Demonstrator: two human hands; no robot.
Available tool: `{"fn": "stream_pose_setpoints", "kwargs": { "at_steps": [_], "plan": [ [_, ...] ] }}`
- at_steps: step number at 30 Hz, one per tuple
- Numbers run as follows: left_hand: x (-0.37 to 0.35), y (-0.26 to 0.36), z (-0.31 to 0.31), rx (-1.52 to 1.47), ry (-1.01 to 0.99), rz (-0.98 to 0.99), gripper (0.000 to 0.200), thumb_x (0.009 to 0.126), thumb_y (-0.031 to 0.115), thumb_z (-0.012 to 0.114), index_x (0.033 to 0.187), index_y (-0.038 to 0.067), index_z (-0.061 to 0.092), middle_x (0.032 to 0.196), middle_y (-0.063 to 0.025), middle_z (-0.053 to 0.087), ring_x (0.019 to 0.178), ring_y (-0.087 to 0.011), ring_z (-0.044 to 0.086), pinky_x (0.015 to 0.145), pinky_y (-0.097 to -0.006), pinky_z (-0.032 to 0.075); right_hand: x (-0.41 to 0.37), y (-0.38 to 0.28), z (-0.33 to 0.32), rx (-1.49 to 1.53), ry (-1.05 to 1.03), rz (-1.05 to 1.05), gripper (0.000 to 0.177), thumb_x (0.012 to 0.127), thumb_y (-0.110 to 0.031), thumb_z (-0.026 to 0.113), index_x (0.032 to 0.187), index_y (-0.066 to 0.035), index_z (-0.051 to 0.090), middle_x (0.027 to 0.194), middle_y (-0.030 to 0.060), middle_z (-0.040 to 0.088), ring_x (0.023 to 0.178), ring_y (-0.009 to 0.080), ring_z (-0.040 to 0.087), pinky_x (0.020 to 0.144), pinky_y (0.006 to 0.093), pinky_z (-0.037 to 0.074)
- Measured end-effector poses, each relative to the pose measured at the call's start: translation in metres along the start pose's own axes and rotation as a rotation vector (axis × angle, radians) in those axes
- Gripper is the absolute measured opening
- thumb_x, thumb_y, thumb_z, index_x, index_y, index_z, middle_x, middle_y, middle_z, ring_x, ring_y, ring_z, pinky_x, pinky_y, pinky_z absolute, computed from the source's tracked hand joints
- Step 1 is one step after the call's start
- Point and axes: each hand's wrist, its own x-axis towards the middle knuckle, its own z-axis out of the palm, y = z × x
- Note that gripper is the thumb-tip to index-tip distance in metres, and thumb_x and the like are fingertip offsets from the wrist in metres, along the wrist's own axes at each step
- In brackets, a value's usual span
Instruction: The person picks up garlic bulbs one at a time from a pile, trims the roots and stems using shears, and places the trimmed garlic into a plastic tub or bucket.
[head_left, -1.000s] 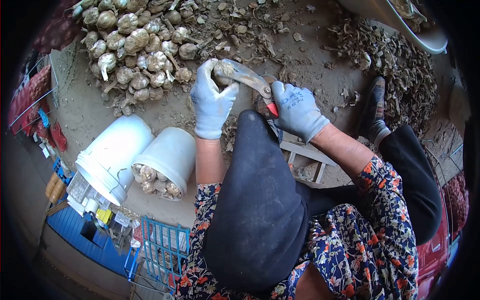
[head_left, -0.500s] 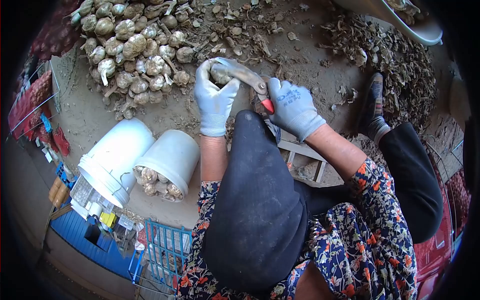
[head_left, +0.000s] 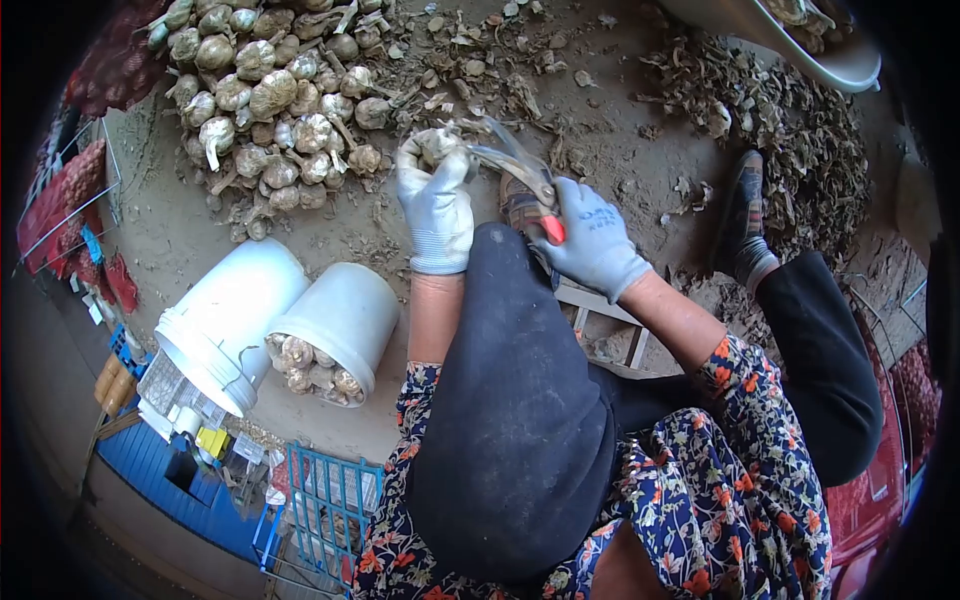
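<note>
My left hand (head_left: 437, 205), in a pale work glove, is closed around a garlic bulb (head_left: 436, 146), with a bit of stalk pointing right. My right hand (head_left: 598, 240), also gloved, grips pruning shears (head_left: 543, 185) whose red handle end shows below the fingers. The blades stand apart and reach left, one tip beside the bulb near my left thumb. Both hands are above my raised knee. A heap of garlic bulbs (head_left: 275, 110) with dry stalks lies on the ground beyond my left hand.
On the left, a white bucket (head_left: 235, 315) lies beside a second bucket (head_left: 345, 320) with garlic at its mouth. Dry trimmings (head_left: 790, 150) cover the ground at right, below a pale container (head_left: 735, 30). Red net sacks (head_left: 75, 195) stand at far left.
The shears' blades have opened and moved off the bulb. My right hand has shifted slightly right and down. My left hand has turned a little, with the bulb still in it.
</note>
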Motion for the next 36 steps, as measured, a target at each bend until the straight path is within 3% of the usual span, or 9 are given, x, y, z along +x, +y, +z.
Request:
{"fn": "stream_pose_setpoints", "kwargs": {
  "at_steps": [11, 12, 13, 16, 19, 25, 28, 32, 36],
  "plan": [
    [0.040, 0.002, 0.149, 0.141, -0.669, 0.118, 0.031, 0.073, 0.010, 0.073, 0.093, 0.003, 0.051, 0.084, -0.0025, 0.058, 0.070, -0.0080, 0.056, 0.066, -0.0240, 0.050, 0.012, 0.052, 0.005, 0.540, 0.110, 0.340, 0.033, 0.082, -0.030, 0.062, 0.081, 0.001, 0.051, 0.076, 0.0241, 0.057, 0.070, 0.0409, 0.056, 0.064, 0.0427, 0.044],
    [0.046, -0.005, 0.181, 0.164, -0.724, 0.456, 0.029, 0.076, 0.012, 0.071, 0.096, 0.003, 0.052, 0.081, -0.0025, 0.059, 0.066, -0.0083, 0.055, 0.058, -0.0227, 0.048, 0.012, 0.053, 0.002, 0.537, 0.109, 0.335, 0.033, 0.082, -0.030, 0.062, 0.081, 0.001, 0.051, 0.076, 0.0241, 0.057, 0.070, 0.0409, 0.056, 0.064, 0.0427, 0.044],
    [0.040, 0.030, 0.198, 0.331, -0.942, 0.197, 0.086, 0.082, 0.029, 0.075, 0.140, -0.005, 0.021, 0.128, -0.0194, 0.038, 0.107, -0.0205, 0.052, 0.086, -0.0296, 0.048, 0.013, 0.053, -0.002, 0.492, 0.125, 0.306, 0.032, 0.082, -0.029, 0.063, 0.081, 0.001, 0.051, 0.075, 0.0235, 0.056, 0.068, 0.0396, 0.054, 0.063, 0.0421, 0.044],
    [0.060, 0.017, 0.174, 0.244, -0.718, 0.238, 0.025, 0.083, 0.011, 0.065, 0.101, 0.001, 0.052, 0.081, -0.0044, 0.061, 0.059, -0.0086, 0.055, 0.050, -0.0227, 0.047, 0.019, 0.055, -0.009, 0.507, 0.172, 0.237, 0.032, 0.081, -0.027, 0.064, 0.081, 0.001, 0.050, 0.074, 0.0225, 0.055, 0.066, 0.0376, 0.052, 0.063, 0.0410, 0.043],
    [0.105, 0.028, 0.062, 0.683, 0.302, 0.310, 0.029, 0.087, 0.028, 0.062, 0.086, -0.001, 0.060, 0.073, -0.0068, 0.064, 0.050, -0.0085, 0.052, 0.040, -0.0253, 0.041, 0.019, 0.051, -0.021, 0.520, 0.155, 0.274, 0.032, 0.081, -0.028, 0.063, 0.081, 0.001, 0.050, 0.074, 0.0233, 0.055, 0.069, 0.0400, 0.055, 0.063, 0.0415, 0.044],
    [0.169, 0.019, -0.107, 1.819, 0.668, 0.122, 0.059, 0.085, 0.051, 0.059, 0.087, -0.007, 0.067, 0.087, -0.0255, 0.068, 0.089, -0.0438, 0.064, 0.079, -0.0469, 0.048, 0.018, 0.039, -0.013, 0.415, -0.103, 0.253, 0.034, 0.082, -0.031, 0.062, 0.089, 0.001, 0.053, 0.084, 0.0271, 0.059, 0.082, 0.0436, 0.059, 0.072, 0.0450, 0.046],
    [0.174, 0.016, -0.094, 1.741, 0.524, -0.012, 0.052, 0.081, 0.049, 0.066, 0.083, -0.003, 0.067, 0.087, -0.0192, 0.069, 0.074, -0.0339, 0.065, 0.065, -0.0433, 0.051, 0.022, 0.032, -0.005, 0.231, -0.240, 0.154, 0.037, 0.082, -0.033, 0.061, 0.093, 0.002, 0.054, 0.089, 0.0285, 0.060, 0.088, 0.0439, 0.059, 0.078, 0.0459, 0.046],
    [0.138, 0.009, -0.069, 0.294, 0.218, -0.371, 0.013, 0.085, 0.029, 0.068, 0.087, 0.017, 0.065, 0.086, -0.0005, 0.066, 0.053, -0.0075, 0.046, 0.039, -0.0239, 0.033, 0.027, 0.018, -0.002, 0.227, -0.264, 0.191, 0.035, 0.082, -0.031, 0.063, 0.093, 0.002, 0.055, 0.088, 0.0264, 0.061, 0.086, 0.0427, 0.059, 0.075, 0.0435, 0.047],
    [0.096, -0.025, -0.055, -0.311, -0.031, -0.192, 0.025, 0.085, 0.012, 0.066, 0.108, 0.020, 0.062, 0.102, 0.0042, 0.065, 0.089, -0.0113, 0.058, 0.071, -0.0275, 0.052, 0.020, 0.010, -0.001, 0.205, -0.299, 0.161, 0.037, 0.082, -0.032, 0.063, 0.094, 0.002, 0.054, 0.089, 0.0260, 0.062, 0.086, 0.0415, 0.061, 0.077, 0.0434, 0.047]
  ]
}}
